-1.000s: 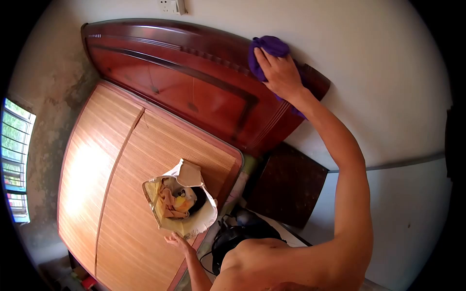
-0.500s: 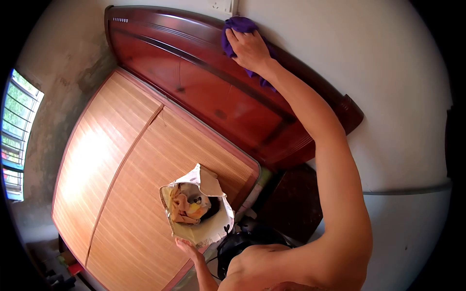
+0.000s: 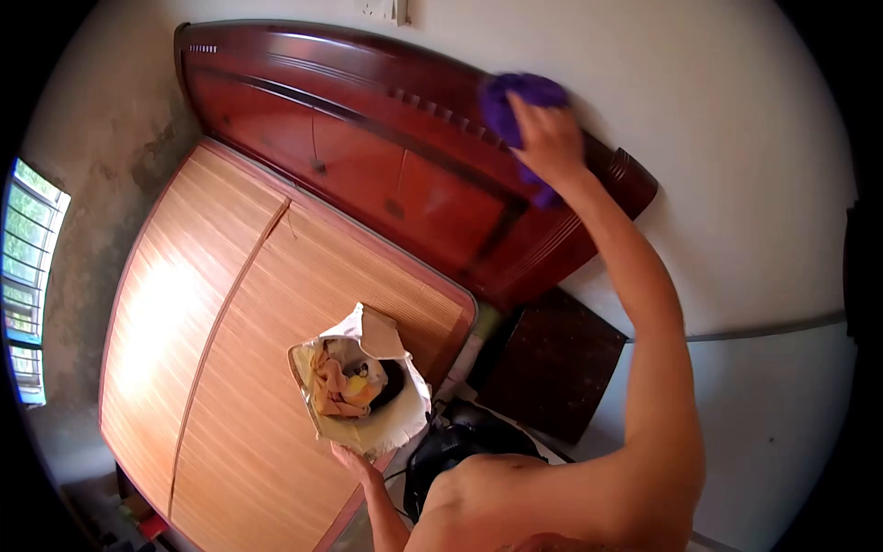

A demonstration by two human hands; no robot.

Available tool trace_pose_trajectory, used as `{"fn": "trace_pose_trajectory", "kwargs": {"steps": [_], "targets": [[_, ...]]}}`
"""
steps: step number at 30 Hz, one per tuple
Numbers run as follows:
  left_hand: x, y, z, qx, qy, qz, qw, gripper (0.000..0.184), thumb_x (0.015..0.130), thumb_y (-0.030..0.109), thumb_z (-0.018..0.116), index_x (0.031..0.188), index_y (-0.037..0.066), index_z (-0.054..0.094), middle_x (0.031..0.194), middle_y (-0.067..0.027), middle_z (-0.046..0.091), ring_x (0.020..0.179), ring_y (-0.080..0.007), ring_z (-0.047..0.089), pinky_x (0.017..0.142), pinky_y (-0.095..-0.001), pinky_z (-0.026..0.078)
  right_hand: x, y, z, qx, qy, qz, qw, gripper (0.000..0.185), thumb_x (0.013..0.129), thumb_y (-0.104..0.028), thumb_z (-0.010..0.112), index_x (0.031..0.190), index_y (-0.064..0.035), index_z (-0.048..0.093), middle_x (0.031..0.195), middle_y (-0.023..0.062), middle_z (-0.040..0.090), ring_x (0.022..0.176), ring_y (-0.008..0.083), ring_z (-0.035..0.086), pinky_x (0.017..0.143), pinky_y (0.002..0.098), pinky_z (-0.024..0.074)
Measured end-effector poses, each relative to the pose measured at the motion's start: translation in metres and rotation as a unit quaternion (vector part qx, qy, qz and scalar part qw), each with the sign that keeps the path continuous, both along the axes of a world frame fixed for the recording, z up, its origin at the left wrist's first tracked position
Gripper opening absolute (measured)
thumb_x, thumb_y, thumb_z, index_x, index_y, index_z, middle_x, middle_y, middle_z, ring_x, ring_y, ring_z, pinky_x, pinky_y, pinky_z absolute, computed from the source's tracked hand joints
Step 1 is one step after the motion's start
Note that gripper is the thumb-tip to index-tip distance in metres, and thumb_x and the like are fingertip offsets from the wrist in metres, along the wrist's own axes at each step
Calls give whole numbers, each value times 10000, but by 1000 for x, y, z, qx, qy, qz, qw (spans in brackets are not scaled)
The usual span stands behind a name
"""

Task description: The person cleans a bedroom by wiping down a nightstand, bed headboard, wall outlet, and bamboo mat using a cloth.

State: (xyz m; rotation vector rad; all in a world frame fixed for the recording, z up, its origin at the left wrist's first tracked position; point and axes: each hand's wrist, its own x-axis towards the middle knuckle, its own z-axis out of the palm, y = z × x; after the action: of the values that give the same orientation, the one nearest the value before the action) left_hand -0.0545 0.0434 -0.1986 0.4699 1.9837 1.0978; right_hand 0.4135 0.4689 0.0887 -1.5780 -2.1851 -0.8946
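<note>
My right hand [image 3: 550,143] presses a purple cloth [image 3: 515,109] against the top edge of the dark red wooden headboard [image 3: 368,156], right of its middle. The hand and cloth are slightly blurred. Below, my left hand [image 3: 354,463] is at the lower edge of an open paper bag [image 3: 395,425]; its fingers are partly hidden by the bag, and their grip cannot be made out. Crumpled tan and yellowish items [image 3: 340,382] lie inside the bag, which is over the bed's woven mat [image 3: 239,368].
A dark bedside cabinet [image 3: 556,363] stands right of the bed, below the headboard. A wall socket [image 3: 382,9] is above the headboard. The barred window [image 3: 28,248] is at far left, with small items [image 3: 147,524] on the floor at lower left.
My right hand and the cloth went leftward along the headboard's top, then came back to the right. The view has shifted a little. My left hand remains by the bag.
</note>
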Motion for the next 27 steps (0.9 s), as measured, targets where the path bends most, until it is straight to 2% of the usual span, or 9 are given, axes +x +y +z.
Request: {"fn": "trace_pose_trajectory", "kwargs": {"steps": [7,10,12,15,19,21,23,25,27], "targets": [[5,-2,-3,81,-45,17,996,583,1025,371,441,1468,19,300,1467,-142,377,1312,-249,409,1089,-372,319,45,-86,0,62,-45,-80,994,641,709,-195,764,1293,-34,553,1211,150,591,1165,318,543,1003,477,413],[10,5,6,124,-96,-3,988,528,990,173,543,1436,9,314,1381,-121,460,1240,-211,462,1039,-335,350,10,-37,-1,92,-27,-3,995,689,710,-205,773,1326,-35,516,1256,158,569,1202,338,519,1029,490,389],[4,4,-8,63,-89,-2,994,494,987,166,540,1408,4,338,1326,-112,492,1191,-202,483,1009,-334,368,-21,3,-4,89,-24,38,995,715,702,-212,785,1338,-47,505,1232,146,578,1193,330,525,1022,475,392],[9,9,17,29,-48,-6,998,403,1001,174,506,1347,-4,402,1229,-104,541,1104,-203,510,961,-334,393,-87,60,-18,-93,-30,9,995,627,741,-195,733,1319,-68,524,1087,107,620,1069,286,571,931,422,431],[22,22,26,41,-48,15,998,391,1033,219,453,1352,-6,421,1247,-125,540,1111,-222,513,966,-331,391,-139,126,-149,-9,-116,192,974,311,813,-54,513,1093,-31,646,1048,110,634,980,264,582,904,457,435],[23,20,24,47,-41,14,998,404,1037,218,445,1369,-9,407,1261,-132,537,1125,-225,510,976,-335,386,-150,112,-235,-78,-148,198,966,272,815,-78,527,1041,-25,669,1074,118,632,1011,266,558,978,451,399],[23,17,27,31,-18,6,999,414,1036,211,439,1379,-18,399,1277,-143,533,1139,-237,508,991,-339,379,-141,57,-271,-218,-222,237,920,294,820,-131,539,1053,-30,688,1119,99,632,1101,256,526,1076,453,326],[25,18,20,36,-1,1,999,423,1035,204,435,1386,-28,395,1298,-155,525,1161,-251,501,1007,-344,369,-105,8,-313,-180,-296,300,889,278,787,-200,575,979,-39,696,1031,68,619,1087,236,519,1115,458,292],[18,8,5,46,10,-17,999,429,1033,198,434,1389,-38,394,1324,-167,514,1192,-266,490,1025,-348,358,-68,-33,-321,-266,-332,320,847,272,765,-226,589,939,-52,703,1036,61,627,1136,231,503,1140,459,269]]}}
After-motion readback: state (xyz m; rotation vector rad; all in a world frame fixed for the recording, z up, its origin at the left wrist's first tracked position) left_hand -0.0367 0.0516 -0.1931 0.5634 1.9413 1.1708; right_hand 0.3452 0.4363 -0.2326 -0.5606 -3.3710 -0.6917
